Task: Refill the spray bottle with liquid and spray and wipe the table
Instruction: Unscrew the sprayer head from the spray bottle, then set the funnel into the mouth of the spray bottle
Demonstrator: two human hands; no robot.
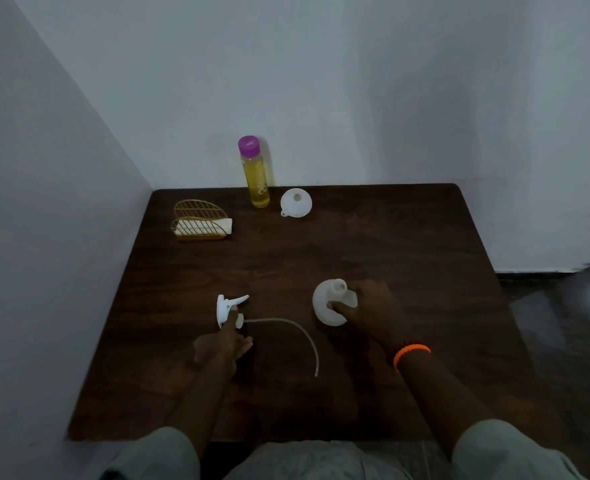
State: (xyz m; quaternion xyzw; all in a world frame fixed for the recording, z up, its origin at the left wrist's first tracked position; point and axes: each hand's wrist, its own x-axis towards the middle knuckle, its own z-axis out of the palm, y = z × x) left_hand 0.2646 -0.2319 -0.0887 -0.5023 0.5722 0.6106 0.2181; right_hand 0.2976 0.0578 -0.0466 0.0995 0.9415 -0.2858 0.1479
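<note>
Spray bottle (pixel 331 303), white and uncapped, stands on the table (pixel 373 244), right hand (pixel 366 306) curled round its neck. Left hand (pixel 222 344), fingers mostly straight, touches the trigger head (pixel 229 308), whose tube (pixel 297 330) curves across bare wood. Far back stands a yellow refill bottle (pixel 256 174), its print unreadable, perhaps from dimness, beside a funnel (pixel 296 201) and napkin rack (pixel 200 221).
</note>
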